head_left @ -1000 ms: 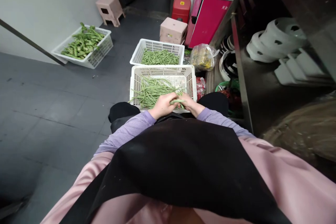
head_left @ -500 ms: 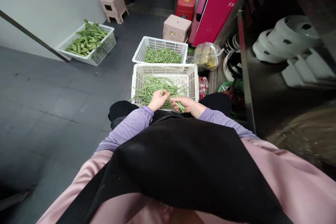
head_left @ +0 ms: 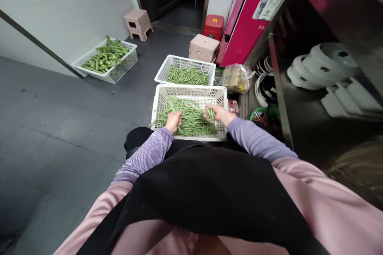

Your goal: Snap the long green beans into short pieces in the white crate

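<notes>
Long green beans point(head_left: 194, 117) lie in a heap in the near white basket point(head_left: 221, 95), which stands between my knees. My left hand point(head_left: 174, 121) is closed over the heap's left part, with bean strands showing above the fist. Above the right part of this basket, my right hand point(head_left: 218, 114) is closed round a small bunch of short bean pieces point(head_left: 211, 114), their ends showing past the fingers. Just behind, a second white basket point(head_left: 160, 73) holds a pile of short bean pieces point(head_left: 187, 75).
At the far left a white basket point(head_left: 125, 67) holds larger green vegetables. Two pink stools point(head_left: 138, 23) and a red bin point(head_left: 213, 26) stand near the doorway. A plastic bag point(head_left: 236, 79) lies right of the baskets, by a metal shelf point(head_left: 281, 99) with white containers.
My hands have moved apart: the left one slightly left and the right one up and to the right, carrying the bean pieces. The camera has tilted upward a little.
</notes>
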Motion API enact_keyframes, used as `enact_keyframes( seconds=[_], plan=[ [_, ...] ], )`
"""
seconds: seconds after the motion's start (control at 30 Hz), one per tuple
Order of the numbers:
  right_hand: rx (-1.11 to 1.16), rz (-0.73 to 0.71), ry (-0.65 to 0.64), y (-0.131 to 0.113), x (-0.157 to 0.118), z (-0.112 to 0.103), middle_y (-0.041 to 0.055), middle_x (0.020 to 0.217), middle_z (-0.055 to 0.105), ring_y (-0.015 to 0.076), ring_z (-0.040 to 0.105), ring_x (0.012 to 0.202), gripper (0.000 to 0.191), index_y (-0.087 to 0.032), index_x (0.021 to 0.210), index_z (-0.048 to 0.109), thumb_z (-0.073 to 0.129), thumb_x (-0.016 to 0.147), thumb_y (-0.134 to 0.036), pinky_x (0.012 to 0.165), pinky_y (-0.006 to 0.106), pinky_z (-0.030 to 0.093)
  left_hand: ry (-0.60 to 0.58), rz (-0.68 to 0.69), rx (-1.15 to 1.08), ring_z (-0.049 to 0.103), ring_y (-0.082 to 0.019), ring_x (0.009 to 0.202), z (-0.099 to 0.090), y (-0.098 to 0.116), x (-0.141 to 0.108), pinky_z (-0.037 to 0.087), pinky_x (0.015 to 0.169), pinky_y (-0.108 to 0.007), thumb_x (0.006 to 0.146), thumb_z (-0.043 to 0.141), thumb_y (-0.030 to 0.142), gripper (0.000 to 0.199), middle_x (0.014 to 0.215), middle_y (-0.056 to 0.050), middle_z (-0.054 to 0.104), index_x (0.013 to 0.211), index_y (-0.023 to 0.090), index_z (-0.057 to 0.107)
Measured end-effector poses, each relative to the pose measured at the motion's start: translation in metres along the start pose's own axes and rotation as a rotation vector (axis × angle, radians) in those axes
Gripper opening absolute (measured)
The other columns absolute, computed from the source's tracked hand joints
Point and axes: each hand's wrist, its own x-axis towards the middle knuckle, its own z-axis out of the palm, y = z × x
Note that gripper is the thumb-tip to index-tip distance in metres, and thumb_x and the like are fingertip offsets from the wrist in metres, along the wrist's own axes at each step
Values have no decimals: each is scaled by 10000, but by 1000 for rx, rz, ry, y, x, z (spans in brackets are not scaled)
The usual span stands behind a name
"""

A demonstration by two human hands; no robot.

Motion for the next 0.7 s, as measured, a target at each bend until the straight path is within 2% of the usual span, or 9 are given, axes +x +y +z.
enact_keyframes(
  seconds=[0.1, 0.17, 0.2, 0.27, 0.33, 0.43, 0.57, 0.63, 0.7],
  plan=[
    [33, -9, 92, -71, 54, -8, 43, 789, 569, 115, 593, 684, 395, -129, 950, 487, 318, 1041, -473, 677, 323, 511, -94, -90, -222, 179, -28, 352, 1, 12, 0, 105, 365, -172, 872, 585, 271, 328, 479, 97, 325, 658, 204, 345],
    [-56, -87, 156, -94, 74, -8, 84, 906, 596, 138, 613, 757, 412, -101, 1033, 527, 335, 1039, -466, 686, 344, 506, -132, -125, -342, 176, -28, 350, 0, 22, 1, 107, 354, -168, 920, 527, 319, 319, 498, 86, 328, 674, 196, 366],
    [-114, -116, 147, -92, 75, -6, 93, 929, 605, 142, 611, 763, 381, -94, 1039, 554, 383, 1032, -435, 685, 342, 503, -144, -129, -395, 177, -27, 351, -1, 26, 1, 110, 352, -164, 938, 506, 340, 326, 505, 84, 323, 679, 193, 373],
    [-249, -120, 23, -66, 59, 5, 86, 881, 625, 131, 587, 705, 273, -93, 968, 613, 521, 983, -350, 653, 304, 493, -159, -122, -477, 176, -22, 354, -2, 34, 2, 118, 349, -155, 961, 485, 365, 347, 515, 82, 308, 683, 186, 380],
    [-375, -31, -205, -22, 26, 19, 47, 731, 615, 109, 518, 582, 202, -111, 832, 644, 657, 892, -304, 556, 247, 450, -177, -125, -527, 174, -21, 355, -3, 39, 2, 123, 343, -154, 975, 470, 380, 366, 520, 82, 291, 680, 182, 385],
    [-372, 110, -363, 42, -24, 33, -32, 539, 468, 73, 361, 451, 338, -142, 686, 613, 707, 834, -432, 429, 206, 296, -202, -149, -552, 175, -23, 357, -2, 42, 3, 125, 338, -158, 993, 436, 389, 388, 522, 78, 276, 670, 180, 385],
    [-40, 123, -303, 76, -48, 35, -56, 556, 399, 68, 285, 443, 467, -195, 642, 475, 668, 808, -586, 422, 211, 234, -178, -124, -516, 179, -17, 365, 4, 38, 1, 127, 344, -154, 971, 490, 426, 396, 528, 82, 286, 680, 178, 390],
    [-200, 74, -173, 80, -47, 34, -39, 556, 397, 94, 343, 471, 440, -204, 622, 455, 622, 858, -536, 459, 229, 292, -174, -93, -471, 178, -17, 366, 12, 34, -6, 124, 348, -155, 945, 538, 443, 396, 525, 85, 295, 688, 179, 392],
    [-566, -43, 7, 83, -42, 33, 22, 619, 492, 153, 495, 602, 367, -195, 620, 493, 582, 904, -409, 572, 266, 394, -212, -55, -408, 189, -18, 368, 21, 28, -19, 127, 356, -154, 932, 558, 449, 384, 525, 84, 318, 705, 181, 404]
  ],
)
